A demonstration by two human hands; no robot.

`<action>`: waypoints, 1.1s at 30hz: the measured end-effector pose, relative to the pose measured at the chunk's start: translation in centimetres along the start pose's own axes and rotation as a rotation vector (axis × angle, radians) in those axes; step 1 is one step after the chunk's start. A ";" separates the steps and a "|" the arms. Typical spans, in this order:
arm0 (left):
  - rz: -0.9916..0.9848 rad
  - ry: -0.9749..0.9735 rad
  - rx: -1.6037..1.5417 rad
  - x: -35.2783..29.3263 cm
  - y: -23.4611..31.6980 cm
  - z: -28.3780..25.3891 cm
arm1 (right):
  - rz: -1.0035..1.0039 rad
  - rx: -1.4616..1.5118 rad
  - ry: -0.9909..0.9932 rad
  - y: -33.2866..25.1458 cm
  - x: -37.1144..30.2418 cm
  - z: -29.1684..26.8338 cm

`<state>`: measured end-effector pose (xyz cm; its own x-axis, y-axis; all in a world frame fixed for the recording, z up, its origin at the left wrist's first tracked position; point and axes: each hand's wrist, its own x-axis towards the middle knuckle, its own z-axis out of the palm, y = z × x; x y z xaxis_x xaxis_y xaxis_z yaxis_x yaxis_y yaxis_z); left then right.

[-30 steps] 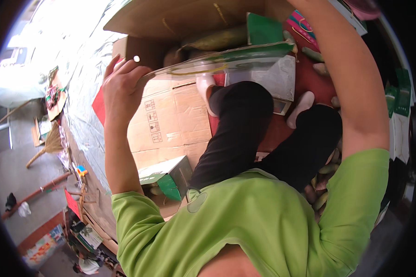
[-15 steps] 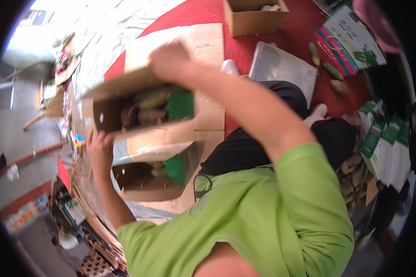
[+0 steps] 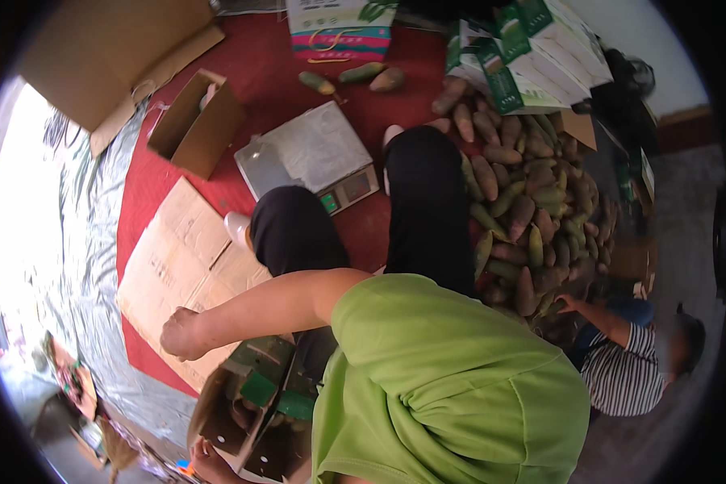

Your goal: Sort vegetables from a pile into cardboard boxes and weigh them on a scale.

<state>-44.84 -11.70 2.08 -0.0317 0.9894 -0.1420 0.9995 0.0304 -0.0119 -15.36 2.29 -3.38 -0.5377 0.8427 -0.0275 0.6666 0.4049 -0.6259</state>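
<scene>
My right hand (image 3: 184, 335) is closed in a fist over the flattened cardboard sheet (image 3: 169, 274); its palm side is hidden. At the lower edge my left hand (image 3: 210, 461) has its fingers curled on the near side of an open cardboard box (image 3: 207, 411). Green pieces (image 3: 258, 389) and several vegetables lie inside that box. A second cardboard box (image 3: 286, 452) stands against it, partly hidden by my green shirt.
A flat scale (image 3: 306, 149) stands on the red mat (image 3: 250, 48) before my knees. To the right, long reddish and green vegetables (image 3: 532, 202) form a heap, with white-and-green cartons (image 3: 532, 56) behind. A small cardboard box (image 3: 198, 121) stands at left. A person in stripes (image 3: 625, 367) reaches toward the heap.
My view has swung to the right, bringing the heap and the other person into sight. My right hand has come off the box rim and is now over the cardboard sheet.
</scene>
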 end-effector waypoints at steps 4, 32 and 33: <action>0.335 0.131 -0.136 4.9 9.3 -1.5 | -0.043 0.244 0.326 2.7 -4.8 -9.4; 1.818 -1.287 -1.729 -8.6 61.0 -15.1 | 1.094 0.644 1.438 29.3 -58.0 -8.4; 1.912 -1.325 -1.727 -9.6 62.4 -15.9 | 1.051 0.681 1.430 29.5 -58.2 -8.0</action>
<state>17.90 -17.05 18.42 0.7099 -0.1516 0.6878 -0.5644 0.4618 0.6843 39.77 -31.95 -14.00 0.9016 0.3855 -0.1962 -0.0864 -0.2839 -0.9549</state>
